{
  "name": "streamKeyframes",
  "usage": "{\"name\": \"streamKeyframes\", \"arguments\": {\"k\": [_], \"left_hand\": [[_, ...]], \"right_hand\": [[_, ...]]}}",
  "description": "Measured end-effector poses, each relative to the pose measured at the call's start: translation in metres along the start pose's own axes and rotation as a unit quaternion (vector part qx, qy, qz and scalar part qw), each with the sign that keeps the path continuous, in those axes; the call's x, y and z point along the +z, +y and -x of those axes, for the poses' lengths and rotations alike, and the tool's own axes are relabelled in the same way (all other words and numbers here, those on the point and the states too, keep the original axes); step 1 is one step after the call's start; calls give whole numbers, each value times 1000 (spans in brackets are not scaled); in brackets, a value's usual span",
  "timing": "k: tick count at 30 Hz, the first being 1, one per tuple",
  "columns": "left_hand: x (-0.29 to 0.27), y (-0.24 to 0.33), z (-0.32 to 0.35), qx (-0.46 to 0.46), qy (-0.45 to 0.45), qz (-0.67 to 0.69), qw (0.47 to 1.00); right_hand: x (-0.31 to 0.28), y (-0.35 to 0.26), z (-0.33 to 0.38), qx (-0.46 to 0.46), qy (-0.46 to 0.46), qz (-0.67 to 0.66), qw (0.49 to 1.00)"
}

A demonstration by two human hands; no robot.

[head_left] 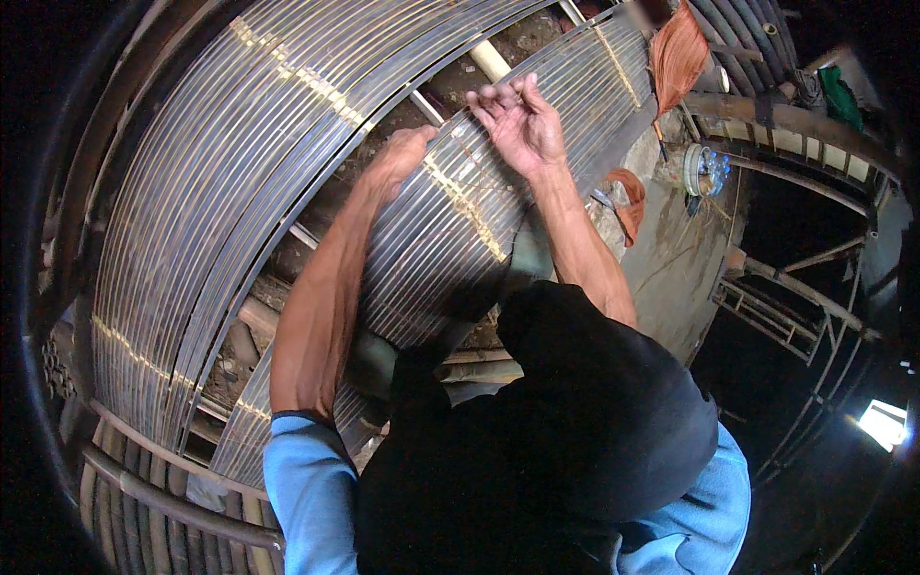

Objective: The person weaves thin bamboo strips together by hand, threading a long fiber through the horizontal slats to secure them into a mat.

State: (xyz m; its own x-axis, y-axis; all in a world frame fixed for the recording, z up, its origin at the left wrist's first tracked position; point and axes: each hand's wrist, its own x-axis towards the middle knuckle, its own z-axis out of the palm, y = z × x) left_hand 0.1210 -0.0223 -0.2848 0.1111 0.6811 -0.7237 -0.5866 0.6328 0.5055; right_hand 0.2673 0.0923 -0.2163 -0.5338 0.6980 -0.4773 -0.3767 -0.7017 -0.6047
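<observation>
The left hand (401, 153) is extended forward, arm nearly straight, palm down, fingers curled over the upper edge of the nearer panel of parallel bamboo slats (450, 220); whether it grips the edge cannot be told. The right hand (519, 120) is bent at the wrist, fingertips pinched on a slat at the same edge. A second, wider slat panel (220, 192) lies to the left. An orange cloth (678, 53) hangs beyond.
</observation>
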Motion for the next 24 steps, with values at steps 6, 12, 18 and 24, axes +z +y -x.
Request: {"name": "streamKeyframes", "arguments": {"k": [6,12,18,24], "left_hand": [[-10,-21,-28,179,58,-314,931],[-9,-15,-20,141,59,-316,936],[8,-14,-11,192,84,-316,925],[23,-22,17,450,266,-337,783]], "right_hand": [[-6,-4,-3,-32,-130,-36,990],[11,7,22,-49,-120,69,989],[12,5,54,-55,-173,240,954],[23,-11,86,-86,-261,475,836]]}}
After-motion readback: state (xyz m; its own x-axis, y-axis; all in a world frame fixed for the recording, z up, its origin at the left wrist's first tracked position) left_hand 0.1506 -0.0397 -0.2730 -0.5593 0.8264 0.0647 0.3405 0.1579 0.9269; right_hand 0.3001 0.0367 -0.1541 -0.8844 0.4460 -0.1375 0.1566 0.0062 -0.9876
